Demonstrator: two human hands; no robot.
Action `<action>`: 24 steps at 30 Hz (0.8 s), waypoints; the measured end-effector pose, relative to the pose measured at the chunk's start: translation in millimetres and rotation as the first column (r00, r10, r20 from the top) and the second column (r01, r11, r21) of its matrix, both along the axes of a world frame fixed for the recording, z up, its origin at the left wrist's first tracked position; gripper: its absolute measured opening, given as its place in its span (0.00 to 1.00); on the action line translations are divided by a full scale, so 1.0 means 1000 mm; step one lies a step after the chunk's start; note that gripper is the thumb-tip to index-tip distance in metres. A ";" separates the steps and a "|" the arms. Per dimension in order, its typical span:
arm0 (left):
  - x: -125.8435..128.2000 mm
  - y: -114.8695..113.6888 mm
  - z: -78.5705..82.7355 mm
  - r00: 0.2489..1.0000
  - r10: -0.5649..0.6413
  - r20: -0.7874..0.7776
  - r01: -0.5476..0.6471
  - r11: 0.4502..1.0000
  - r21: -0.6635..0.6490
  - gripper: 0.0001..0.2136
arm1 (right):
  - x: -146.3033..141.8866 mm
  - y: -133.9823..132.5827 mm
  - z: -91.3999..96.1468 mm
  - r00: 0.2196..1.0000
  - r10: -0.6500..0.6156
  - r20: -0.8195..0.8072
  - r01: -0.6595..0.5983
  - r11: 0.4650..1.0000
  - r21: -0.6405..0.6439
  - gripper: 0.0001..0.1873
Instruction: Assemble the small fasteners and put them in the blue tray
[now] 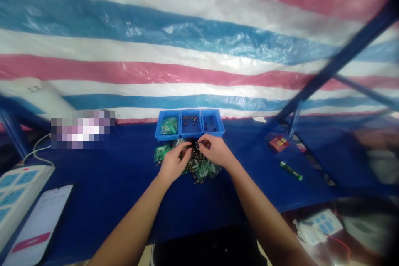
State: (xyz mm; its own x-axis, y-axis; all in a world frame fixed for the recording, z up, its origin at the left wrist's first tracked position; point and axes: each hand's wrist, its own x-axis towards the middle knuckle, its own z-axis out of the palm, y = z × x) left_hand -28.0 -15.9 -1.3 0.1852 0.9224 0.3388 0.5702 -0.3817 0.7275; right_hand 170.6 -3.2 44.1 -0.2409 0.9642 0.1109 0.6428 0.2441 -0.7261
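At six o'clock, blue tabletop (pixel 193 208) spans from its near edge to the pile of small parts (pixel 202 168). The left hand (pixel 173 163) at nine and right hand (pixel 215 149) at two curl over it, part-open; any grip, I cannot tell. Blue trays (pixel 167 137) at twelve near the far edge.

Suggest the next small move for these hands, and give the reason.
Probably the right hand should pick one dark part from the mixed pile and place it in the rightmost blue bin: its fingertips are at the pile, and a few dark parts already lie in that bin.
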 end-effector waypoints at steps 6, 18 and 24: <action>0.000 0.000 -0.001 1.000 -0.016 0.010 0.016 1.000 0.000 0.13 | -0.002 -0.006 -0.015 0.945 0.106 -0.309 -0.106 0.994 0.019 0.11; 0.003 -0.004 0.002 0.998 -0.049 -0.029 0.049 0.999 0.004 0.11 | -0.005 -0.011 -0.028 0.916 0.131 -0.379 -0.120 0.991 0.053 0.12; 0.003 -0.005 0.003 1.000 -0.021 -0.001 0.021 1.000 0.023 0.13 | -0.006 -0.011 -0.031 0.926 0.100 -0.363 -0.085 0.995 0.058 0.12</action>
State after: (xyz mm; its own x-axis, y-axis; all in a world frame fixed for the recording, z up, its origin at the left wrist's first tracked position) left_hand -25.1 -20.4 1.7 0.2049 0.9104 0.3595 0.5622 -0.4101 0.7181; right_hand 164.6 -14.2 13.5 -0.2646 0.9324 0.2463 0.3081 0.3238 -0.8946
